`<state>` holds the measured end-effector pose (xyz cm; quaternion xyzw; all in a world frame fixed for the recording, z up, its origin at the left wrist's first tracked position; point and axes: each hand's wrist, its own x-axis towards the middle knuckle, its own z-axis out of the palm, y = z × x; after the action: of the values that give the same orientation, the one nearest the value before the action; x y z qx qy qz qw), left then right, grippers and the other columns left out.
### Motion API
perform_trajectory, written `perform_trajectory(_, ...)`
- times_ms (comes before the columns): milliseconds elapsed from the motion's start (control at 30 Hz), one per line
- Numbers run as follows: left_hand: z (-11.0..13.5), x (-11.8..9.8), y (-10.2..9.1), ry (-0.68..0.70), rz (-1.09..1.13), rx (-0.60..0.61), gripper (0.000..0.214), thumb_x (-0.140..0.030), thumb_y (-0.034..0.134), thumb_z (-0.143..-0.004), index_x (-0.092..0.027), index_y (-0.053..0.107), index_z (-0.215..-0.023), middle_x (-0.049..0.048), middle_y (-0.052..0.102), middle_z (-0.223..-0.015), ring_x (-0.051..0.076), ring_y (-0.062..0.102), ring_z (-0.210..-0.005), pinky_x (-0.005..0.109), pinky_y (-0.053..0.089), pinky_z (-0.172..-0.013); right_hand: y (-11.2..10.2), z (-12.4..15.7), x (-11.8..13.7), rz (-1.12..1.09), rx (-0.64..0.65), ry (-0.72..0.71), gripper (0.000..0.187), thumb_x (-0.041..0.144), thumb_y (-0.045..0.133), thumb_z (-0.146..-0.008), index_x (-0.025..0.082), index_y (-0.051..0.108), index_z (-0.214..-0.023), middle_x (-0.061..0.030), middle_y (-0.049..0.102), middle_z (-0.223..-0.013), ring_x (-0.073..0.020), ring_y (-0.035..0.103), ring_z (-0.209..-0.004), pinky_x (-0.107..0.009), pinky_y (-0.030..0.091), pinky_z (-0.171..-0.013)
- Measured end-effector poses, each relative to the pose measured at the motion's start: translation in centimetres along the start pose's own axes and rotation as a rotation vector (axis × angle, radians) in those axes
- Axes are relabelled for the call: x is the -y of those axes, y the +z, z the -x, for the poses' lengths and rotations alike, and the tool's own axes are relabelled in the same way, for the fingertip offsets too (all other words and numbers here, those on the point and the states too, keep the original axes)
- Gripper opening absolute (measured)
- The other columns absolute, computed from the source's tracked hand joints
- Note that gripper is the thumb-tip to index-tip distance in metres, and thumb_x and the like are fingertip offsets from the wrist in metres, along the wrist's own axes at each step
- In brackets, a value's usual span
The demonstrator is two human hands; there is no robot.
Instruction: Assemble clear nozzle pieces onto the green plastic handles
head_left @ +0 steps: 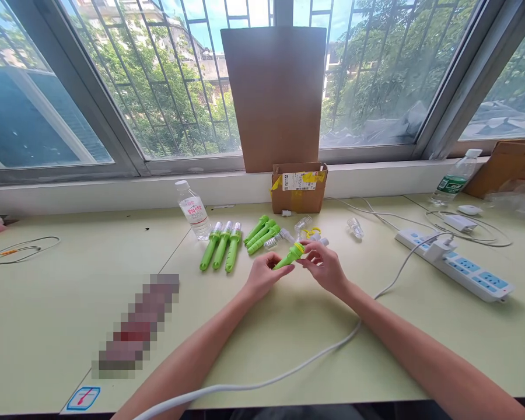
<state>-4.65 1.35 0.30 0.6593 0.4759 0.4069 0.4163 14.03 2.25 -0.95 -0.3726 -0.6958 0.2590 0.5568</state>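
In the middle of the table, my left hand (265,273) is closed around the lower part of a green plastic handle (289,257), which tilts up to the right. A yellow ring sits near its upper end. The bent fingers of my right hand (325,265) are closed at that end. Beyond my hands lie several small clear plastic pieces (303,223) and yellow rings (311,232), partly hidden by my right hand. Several loose green handles (262,233) lie left of them. Farther left, three green handles with clear tops (221,246) lie side by side.
A water bottle (194,211) and a small cardboard box (299,188) stand at the back. To the right is a white power strip (455,263), whose cable (262,385) crosses in front of me. Another bottle (457,178) stands back right. A blurred-out object (137,326) lies left.
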Motion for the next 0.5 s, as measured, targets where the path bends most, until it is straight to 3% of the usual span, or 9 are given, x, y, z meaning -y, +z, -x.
perform_trajectory(100, 0.1, 0.1, 0.4, 0.111, -0.153, -0.112, 0.037, -0.051, 0.065, -0.074, -0.015, 0.062, -0.068, -0.0026, 0.052, -0.058, 0.009, 0.045, -0.054, 0.022, 0.032, -0.051, 0.0, -0.1, -0.3, -0.026, -0.009, 0.034, 0.025, 0.039, 0.068, -0.077, 0.021, 0.052, -0.081, -0.0094, 0.065, -0.11, -0.0107, 0.06, -0.054, -0.028, 0.055, -0.048)
perform_trajectory(200, 0.4, 0.0, 0.7, 0.125, -0.209, -0.118, 0.038, -0.051, 0.059, -0.079, -0.015, 0.062, -0.068, -0.0023, 0.051, -0.057, 0.009, 0.043, -0.052, 0.023, 0.031, -0.051, 0.0, -0.1, -0.5, -0.058, 0.004, 0.083, 0.027, 0.042, 0.069, -0.076, 0.021, 0.053, -0.082, -0.0088, 0.065, -0.108, -0.0113, 0.061, -0.055, -0.028, 0.055, -0.048)
perform_trajectory(367, 0.7, -0.4, 1.1, -0.019, -0.104, -0.06, 0.043, -0.053, 0.056, -0.08, -0.016, 0.054, -0.058, -0.004, 0.046, -0.046, 0.008, 0.043, -0.041, 0.022, 0.033, -0.046, 0.0, -0.1, -0.7, -0.091, 0.018, 0.157, 0.033, 0.047, 0.072, -0.072, 0.021, 0.054, -0.082, -0.0071, 0.067, -0.098, -0.0131, 0.062, -0.053, -0.027, 0.053, -0.044)
perform_trajectory(500, 0.8, -0.6, 1.2, -0.119, -0.013, -0.013, 0.046, -0.056, 0.056, -0.079, -0.016, 0.054, -0.058, -0.0046, 0.045, -0.04, 0.007, 0.039, -0.034, 0.021, 0.028, -0.039, 0.0, -0.1, -0.7, -0.113, 0.025, 0.217, 0.036, 0.049, 0.074, -0.069, 0.021, 0.055, -0.083, -0.0012, 0.065, -0.069, -0.0163, 0.063, -0.053, -0.027, 0.052, -0.044)
